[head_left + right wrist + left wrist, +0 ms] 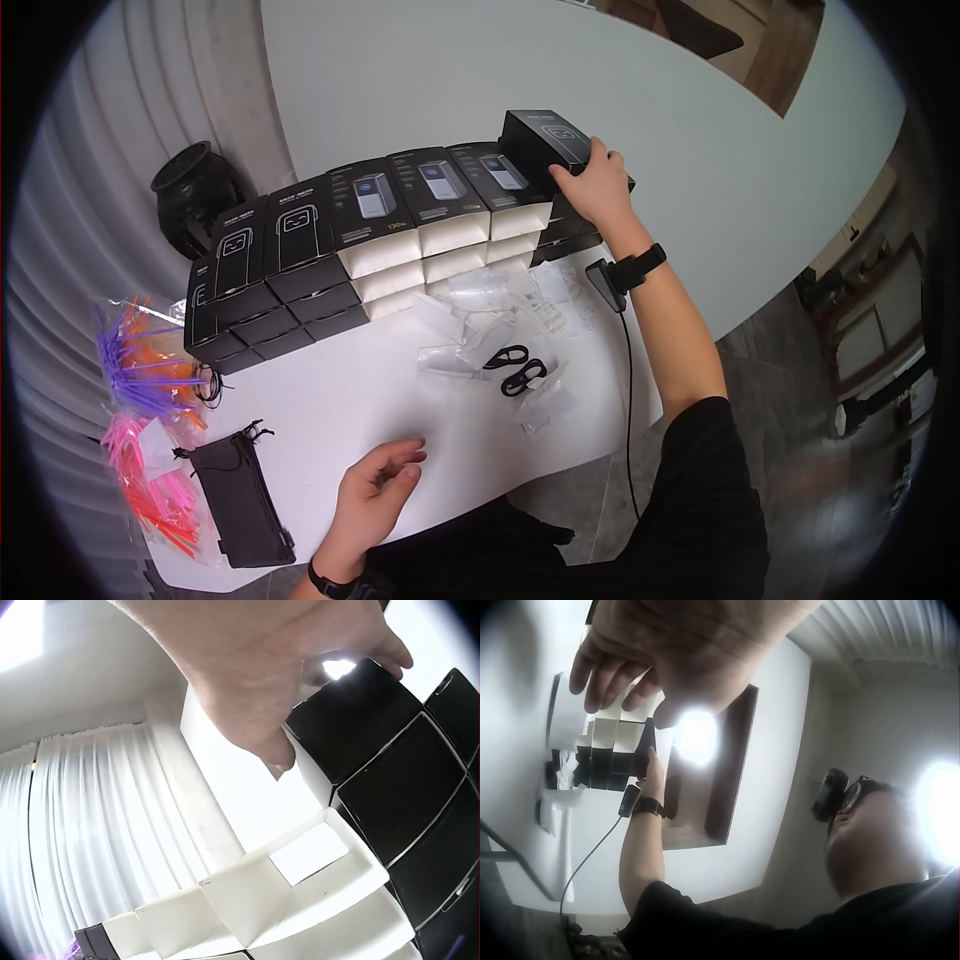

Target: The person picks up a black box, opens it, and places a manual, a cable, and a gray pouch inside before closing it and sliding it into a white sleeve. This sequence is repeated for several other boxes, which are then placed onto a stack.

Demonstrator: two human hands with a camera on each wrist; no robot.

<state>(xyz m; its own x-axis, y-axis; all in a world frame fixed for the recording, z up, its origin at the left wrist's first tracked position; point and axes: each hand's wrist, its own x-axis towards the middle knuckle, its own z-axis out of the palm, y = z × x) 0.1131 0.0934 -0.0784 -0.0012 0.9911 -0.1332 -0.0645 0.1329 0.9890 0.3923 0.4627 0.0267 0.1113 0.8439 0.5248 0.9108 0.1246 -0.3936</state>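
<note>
My right hand [600, 190] grips a black box [545, 140] at the right end of the stacked boxes, thumb on the near side and fingers over the far edge. The right wrist view shows the thumb and fingers spanning the top of this black box [356, 724], which sits higher than the row beside it. My left hand [375, 495] hovers over the table's front part, fingers loosely bent and holding nothing. Next to the gripped box, a row of black boxes with a printed device [440, 185] shows white end faces [455, 235].
Clear plastic bags [470, 300] and black coiled cables [522, 378] lie before the stack. A black drawstring pouch [240, 500] and bagged purple sticks [140, 370] and pink sticks [150, 470] are at left. A cable [630, 420] hangs from the right wrist. A dark pot [195, 195] stands behind.
</note>
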